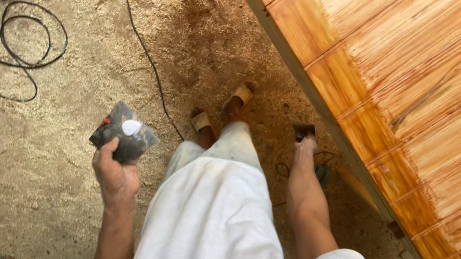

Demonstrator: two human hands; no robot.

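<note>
Fingers of the left hand point(115, 176) close around a crumpled dark packet point(123, 132), held low over the sawdust floor point(25, 179).
Glossy and creased, the packet bears a pale oval patch and red flecks. Right hand point(305, 146) seems to pinch a small dark block point(302, 130), possibly a pad, beside the streaky orange-stained plank panel point(427, 97); black cable point(26, 41) coils well apart.

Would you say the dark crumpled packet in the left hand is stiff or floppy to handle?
Probably floppy: the dark packet looks creased and bunched where the left hand pinches it. Likely light, since it juts above the fingers without sagging. Its glossy surface may be a little slippery.
</note>
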